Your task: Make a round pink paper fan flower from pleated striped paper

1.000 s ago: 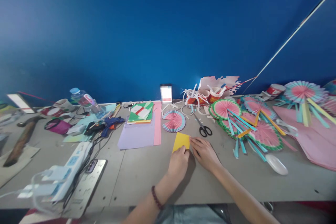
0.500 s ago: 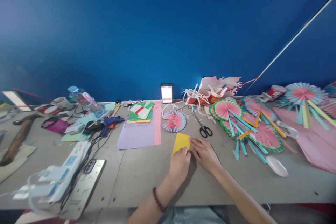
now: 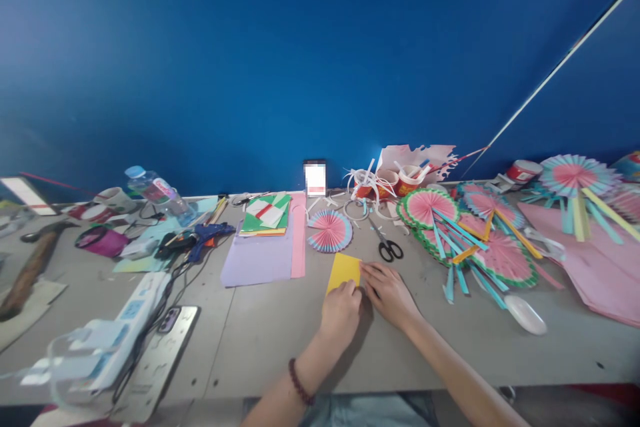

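A piece of yellow paper [image 3: 345,269] lies on the grey table in front of me. My left hand [image 3: 342,309], a beaded bracelet on its wrist, has its fingers curled down over the lower part of the sheet. At the paper's right edge is my right hand [image 3: 389,292], its thumb and fingers closed on the edge. Part of the sheet is hidden under my left hand. Just beyond it lies a pink and blue pleated paper circle [image 3: 330,231]. Black-handled scissors [image 3: 390,250] rest to the right of that circle.
Purple paper [image 3: 257,260] with coloured sheets on top lies left of centre. Several pleated fans [image 3: 505,257] and a white spoon-shaped piece [image 3: 525,315] are on the right. Toward the left are a power strip [image 3: 127,330], a phone [image 3: 157,363], a glue gun [image 3: 205,240] and a hammer [image 3: 37,263].
The whole view has shifted slightly. Both hands stay at the yellow paper in almost the same pose.
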Demonstrator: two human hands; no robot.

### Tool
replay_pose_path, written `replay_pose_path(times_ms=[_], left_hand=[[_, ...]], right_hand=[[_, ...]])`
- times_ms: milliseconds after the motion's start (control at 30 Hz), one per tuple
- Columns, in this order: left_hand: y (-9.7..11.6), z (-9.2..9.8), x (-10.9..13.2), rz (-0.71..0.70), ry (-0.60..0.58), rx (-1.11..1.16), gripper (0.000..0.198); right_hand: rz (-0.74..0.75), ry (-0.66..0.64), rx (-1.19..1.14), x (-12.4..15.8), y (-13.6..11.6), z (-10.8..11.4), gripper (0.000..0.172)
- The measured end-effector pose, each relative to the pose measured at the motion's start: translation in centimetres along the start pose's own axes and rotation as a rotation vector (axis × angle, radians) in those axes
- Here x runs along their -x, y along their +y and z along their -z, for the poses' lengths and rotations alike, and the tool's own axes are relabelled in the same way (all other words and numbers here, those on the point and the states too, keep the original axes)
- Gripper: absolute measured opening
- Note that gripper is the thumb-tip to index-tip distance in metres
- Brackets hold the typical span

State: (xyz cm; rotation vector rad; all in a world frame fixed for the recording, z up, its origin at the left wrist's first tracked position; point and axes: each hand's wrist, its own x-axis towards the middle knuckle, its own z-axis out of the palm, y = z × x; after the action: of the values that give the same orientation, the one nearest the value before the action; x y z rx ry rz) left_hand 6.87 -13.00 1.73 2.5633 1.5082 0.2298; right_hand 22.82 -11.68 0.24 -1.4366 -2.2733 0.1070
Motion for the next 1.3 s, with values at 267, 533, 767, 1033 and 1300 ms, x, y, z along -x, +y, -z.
replay_pose_path(times_ms=[267,533,767,1033,1300], left_hand=[[-0.1,-0.5,0.8,0.020,0.005,0.014,0.014],[-0.1,-0.9,1.2,0.015,0.019,0.006,0.015],[0.3,-0.3,2.3,0.002,0.068,0.000,0.015],[0.4,-1.1,3.6,0.044,0.038,0.014,0.015],[0.3,-1.8,5.0,0.056,0.050,0.008,0.014]], right_hand=[[0.038,0.057,0.006,-0.1,0.0,0.0,0.036],[0.045,0.074,0.012,0.0,0.1,-0.1,0.036],[0.028,0.056,0.008,0.0,-0.2,0.3,0.038],[0.027,0.039,0.000,0.0,-0.1,0.2,0.037],[0.026,0.054,-0.001,0.0,-0.2,0.2,0.039]])
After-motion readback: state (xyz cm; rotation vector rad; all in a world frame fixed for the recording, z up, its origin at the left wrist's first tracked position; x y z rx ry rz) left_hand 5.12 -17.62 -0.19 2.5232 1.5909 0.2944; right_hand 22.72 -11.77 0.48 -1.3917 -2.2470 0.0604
